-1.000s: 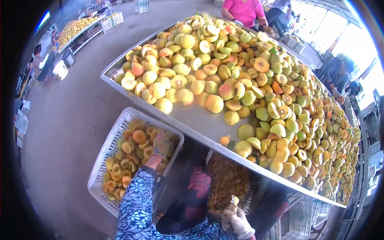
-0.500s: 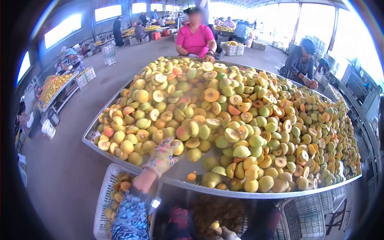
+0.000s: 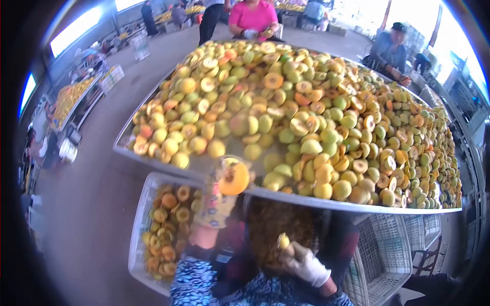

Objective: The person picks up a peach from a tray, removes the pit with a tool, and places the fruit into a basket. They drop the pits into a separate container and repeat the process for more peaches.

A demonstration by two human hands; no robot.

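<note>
My left hand, in a patterned fabric glove, holds a peach half just off the table's near edge. Its orange cut face, with a dark brown centre, is turned towards me. Lower down, over my lap, my right hand wears a whitish glove. Its fingers are closed round a small yellow-tipped thing whose kind I cannot make out. Beyond both hands, a heap of yellow-green peaches, many cut in half, covers much of the metal-rimmed table.
A white crate of halved fruit stands below the table at left. White plastic baskets stand at lower right. Across the table sits a person in a pink top; another person works at the right. A fruit-laden table stands far left.
My left hand has drawn back from the heap and now holds a peach half. My right hand has risen further into view with the yellow-tipped thing. The view has tilted down.
</note>
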